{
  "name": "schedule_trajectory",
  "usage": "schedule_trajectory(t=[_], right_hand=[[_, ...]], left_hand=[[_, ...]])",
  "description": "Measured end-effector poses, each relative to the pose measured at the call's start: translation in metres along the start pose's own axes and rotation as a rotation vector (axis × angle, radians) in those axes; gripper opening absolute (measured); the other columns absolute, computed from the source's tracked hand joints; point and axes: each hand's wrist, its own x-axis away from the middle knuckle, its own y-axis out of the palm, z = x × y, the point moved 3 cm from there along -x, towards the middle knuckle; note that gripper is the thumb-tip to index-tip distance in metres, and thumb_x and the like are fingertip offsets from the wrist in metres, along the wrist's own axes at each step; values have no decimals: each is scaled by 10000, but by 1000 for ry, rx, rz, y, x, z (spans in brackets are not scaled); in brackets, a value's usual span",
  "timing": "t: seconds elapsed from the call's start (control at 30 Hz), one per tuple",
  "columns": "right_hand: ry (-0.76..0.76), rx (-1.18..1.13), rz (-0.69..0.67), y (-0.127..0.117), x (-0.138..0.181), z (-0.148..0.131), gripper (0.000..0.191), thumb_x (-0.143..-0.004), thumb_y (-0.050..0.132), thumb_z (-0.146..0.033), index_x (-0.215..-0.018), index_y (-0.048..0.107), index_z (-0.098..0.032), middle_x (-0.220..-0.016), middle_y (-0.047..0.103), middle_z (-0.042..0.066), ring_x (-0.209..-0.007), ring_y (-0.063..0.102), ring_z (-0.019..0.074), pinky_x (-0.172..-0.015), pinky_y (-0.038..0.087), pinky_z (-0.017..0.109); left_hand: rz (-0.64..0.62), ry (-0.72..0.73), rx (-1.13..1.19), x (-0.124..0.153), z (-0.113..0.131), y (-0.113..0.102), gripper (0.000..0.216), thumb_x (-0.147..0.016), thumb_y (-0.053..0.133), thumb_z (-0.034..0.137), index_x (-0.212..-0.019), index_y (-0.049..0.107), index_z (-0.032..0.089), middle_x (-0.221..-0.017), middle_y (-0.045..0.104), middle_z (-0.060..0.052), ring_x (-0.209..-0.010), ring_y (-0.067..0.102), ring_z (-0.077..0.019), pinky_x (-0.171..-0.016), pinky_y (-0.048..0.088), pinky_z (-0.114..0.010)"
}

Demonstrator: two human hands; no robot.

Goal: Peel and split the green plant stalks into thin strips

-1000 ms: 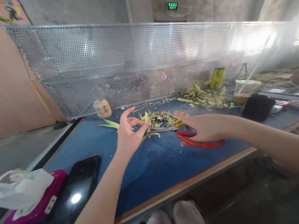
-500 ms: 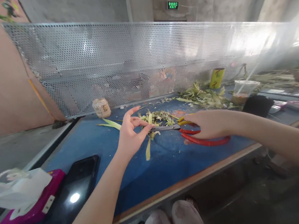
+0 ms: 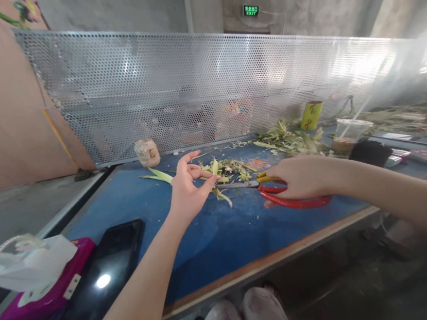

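Note:
My left hand [image 3: 187, 193] hovers over the blue table [image 3: 133, 201], thumb and forefinger pinched on a thin green strip [image 3: 221, 195] at the tip of the scissors, the other fingers fanned up. My right hand [image 3: 300, 177] lies closed over the red handles of the scissors [image 3: 292, 203], whose grey blades [image 3: 236, 185] point left toward the strip. A small heap of green and yellow leaf trimmings [image 3: 228, 167] lies just behind the blades.
A black phone [image 3: 103, 277] and a magenta tissue pack [image 3: 39, 293] lie at the near left. A small jar [image 3: 147, 152], a larger heap of leaves [image 3: 291, 140], a yellow can [image 3: 311, 114], a plastic cup [image 3: 350, 130] and a perforated metal screen [image 3: 204, 83] stand behind.
A long yellow-green strip that hung from the blades half a second ago is gone; only a short piece remains at my left fingertips. Both hands have barely shifted.

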Motion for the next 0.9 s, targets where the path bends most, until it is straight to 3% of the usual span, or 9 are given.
schedule_trajectory(t=[0.1, 0.23, 0.6, 0.7, 0.9], right_hand=[[35, -3, 31, 3, 2, 5, 660, -631, 394, -707, -983, 560, -174, -856, 642, 108, -688, 593, 255, -524, 368, 299], [37, -48, 24, 4, 6, 11, 678, -631, 387, -715, -1008, 538, -172, -860, 638, 110, -700, 591, 255, -543, 384, 305], [-181, -199, 49, 9, -12, 31, 622, -605, 544, -608, -1049, 506, -174, -1025, 576, 98, -908, 540, 258, -733, 429, 338], [-250, -243, 47, 20, -14, 37, 640, -588, 600, -549, -1105, 486, -190, -1091, 550, 86, -987, 507, 255, -818, 407, 347], [-271, -232, 74, 27, -12, 38, 675, -558, 629, -546, -1107, 494, -178, -1101, 540, 94, -995, 502, 264, -823, 412, 360]], left_hand=[[-12, -24, 2, 0, 0, 0, 587, -631, 655, 299, -1148, 405, 180, -651, 633, -18, -874, 532, -189, -843, 373, -361], [-39, -40, 22, -1, 4, 0, 616, -646, 643, 312, -1178, 367, 167, -639, 636, -17, -939, 514, -199, -837, 374, -364], [-272, -34, 294, -1, 13, -4, 715, -663, 646, 278, -1259, 290, 107, -648, 654, -35, -930, 543, -190, -881, 366, -361], [-344, -71, 425, 1, 12, -2, 728, -659, 655, 251, -1272, 287, 115, -684, 670, -47, -944, 552, -188, -893, 358, -358], [-486, -222, 600, 4, 11, 2, 698, -635, 679, 203, -1248, 350, 150, -697, 682, -38, -943, 567, -182, -877, 373, -361]])
